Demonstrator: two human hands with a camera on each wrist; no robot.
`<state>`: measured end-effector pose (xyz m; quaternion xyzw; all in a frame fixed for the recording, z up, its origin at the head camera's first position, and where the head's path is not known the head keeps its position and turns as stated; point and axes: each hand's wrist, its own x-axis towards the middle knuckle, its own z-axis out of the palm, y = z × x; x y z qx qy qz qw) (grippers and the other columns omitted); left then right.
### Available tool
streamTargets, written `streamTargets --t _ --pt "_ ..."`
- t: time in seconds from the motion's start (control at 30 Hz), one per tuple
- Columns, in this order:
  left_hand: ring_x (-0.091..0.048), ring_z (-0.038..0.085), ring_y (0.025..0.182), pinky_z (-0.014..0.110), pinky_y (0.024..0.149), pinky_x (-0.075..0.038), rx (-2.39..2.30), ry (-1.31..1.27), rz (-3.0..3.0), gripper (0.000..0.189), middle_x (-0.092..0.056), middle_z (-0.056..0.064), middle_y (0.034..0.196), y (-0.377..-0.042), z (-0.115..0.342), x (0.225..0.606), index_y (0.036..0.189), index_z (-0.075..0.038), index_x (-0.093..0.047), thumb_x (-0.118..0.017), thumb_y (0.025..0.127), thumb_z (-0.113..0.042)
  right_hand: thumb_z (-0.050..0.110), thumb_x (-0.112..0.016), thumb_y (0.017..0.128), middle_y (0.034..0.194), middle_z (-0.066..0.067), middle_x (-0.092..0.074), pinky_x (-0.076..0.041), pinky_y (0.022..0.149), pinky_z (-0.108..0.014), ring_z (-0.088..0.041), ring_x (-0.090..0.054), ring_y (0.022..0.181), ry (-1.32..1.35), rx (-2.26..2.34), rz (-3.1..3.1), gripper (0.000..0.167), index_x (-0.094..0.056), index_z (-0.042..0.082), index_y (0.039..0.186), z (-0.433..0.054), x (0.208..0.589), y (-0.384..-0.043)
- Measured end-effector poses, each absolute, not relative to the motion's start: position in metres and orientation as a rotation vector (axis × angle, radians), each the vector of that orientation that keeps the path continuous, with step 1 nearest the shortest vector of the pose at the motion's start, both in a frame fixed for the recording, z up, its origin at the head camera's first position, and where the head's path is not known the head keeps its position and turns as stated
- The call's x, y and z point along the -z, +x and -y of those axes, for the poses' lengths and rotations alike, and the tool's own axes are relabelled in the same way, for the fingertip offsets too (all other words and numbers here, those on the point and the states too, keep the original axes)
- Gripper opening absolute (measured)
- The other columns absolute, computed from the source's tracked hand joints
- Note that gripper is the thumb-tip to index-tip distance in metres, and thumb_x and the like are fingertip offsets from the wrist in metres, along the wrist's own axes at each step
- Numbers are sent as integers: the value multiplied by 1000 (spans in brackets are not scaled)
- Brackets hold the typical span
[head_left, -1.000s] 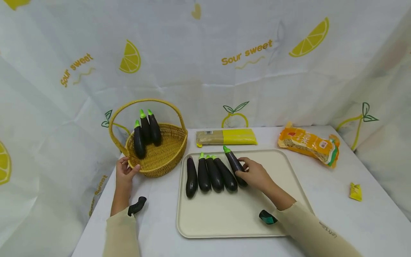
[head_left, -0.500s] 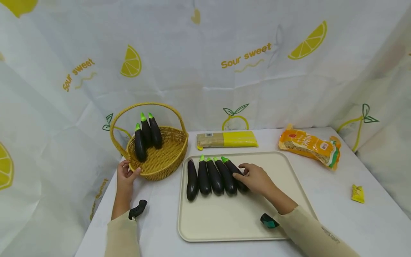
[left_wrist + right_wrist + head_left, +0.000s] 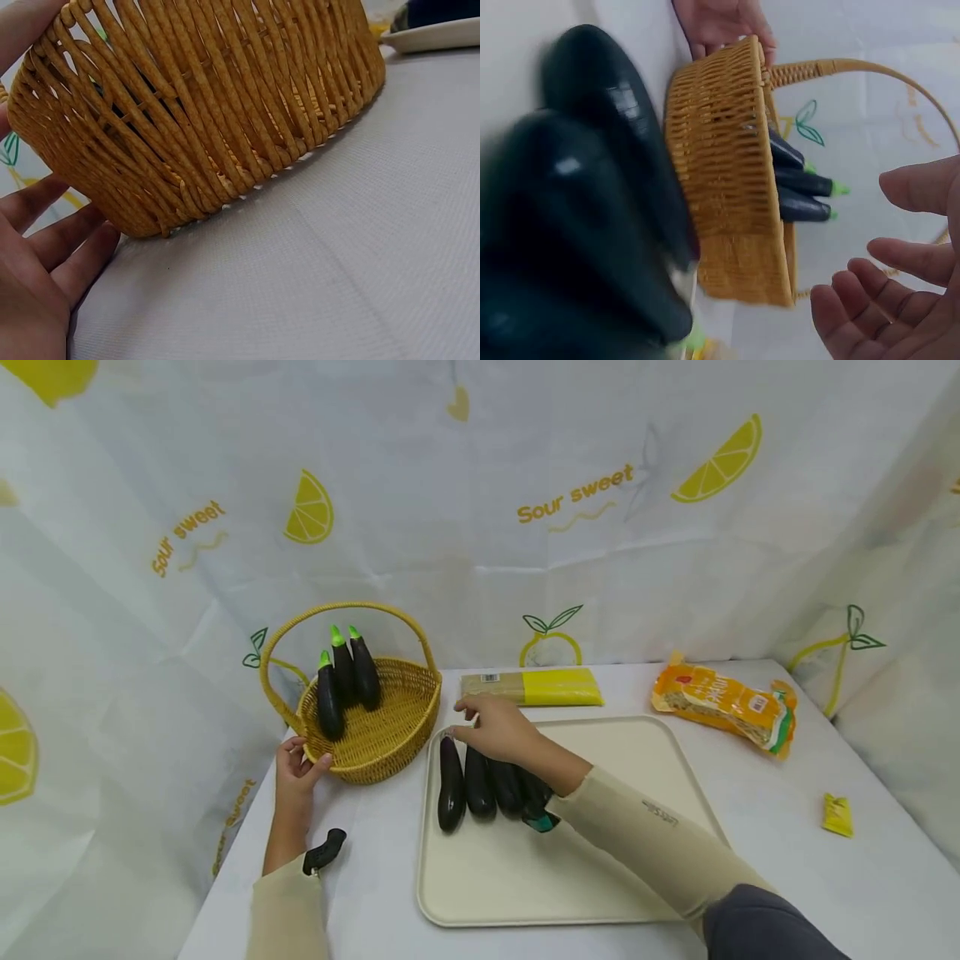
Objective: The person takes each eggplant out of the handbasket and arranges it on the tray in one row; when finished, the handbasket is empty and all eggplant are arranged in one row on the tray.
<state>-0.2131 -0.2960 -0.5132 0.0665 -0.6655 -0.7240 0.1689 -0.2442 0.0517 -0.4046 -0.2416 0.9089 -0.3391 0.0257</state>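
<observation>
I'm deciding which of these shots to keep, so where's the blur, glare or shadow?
Right wrist view: the nearest eggplants are blurred and carry pale glare spots, while the basket is clearer; left wrist view: a soft shadow lies under the basket, and the tray looks soft; head view: fairly even light, small highlights on the eggplants.

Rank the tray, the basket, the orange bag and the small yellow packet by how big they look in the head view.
Largest to smallest:
1. tray, partly covered by the right arm
2. basket, counting its handle
3. orange bag
4. small yellow packet
</observation>
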Motion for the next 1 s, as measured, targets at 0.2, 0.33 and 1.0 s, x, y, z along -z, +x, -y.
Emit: streamTargets --t 0.2,0.33,1.0 --pt "-47 15 118 15 88 -41 2059 197 1924 49 -34 15 147 -211 294 515 124 -17 -33 -65 91 -1 35 -62 96 114 -5 -62 -49 69 -31 -14 -60 88 -857 1039 -2722 47 -53 12 136 11 400 -280" --pt "-46 17 120 14 88 -42 2052 198 1922 50 -34 15 148 -211 294 514 125 -16 -33 -65 91 1 40 -59 97 123 -5 -60 -49 78 -31 -14 -59 100 -884 958 -2755 56 -46 12 143 44 402 -301" --pt "-45 20 122 16 88 -43 2067 138 1887 51 -34 15 148 -216 298 516 126 -15 -33 -64 90 6 35 -59 98 143 -13 -45 -46 93 -34 -25 -52 122 -317 1067 -2664 69 -27 2 149 146 434 -365"
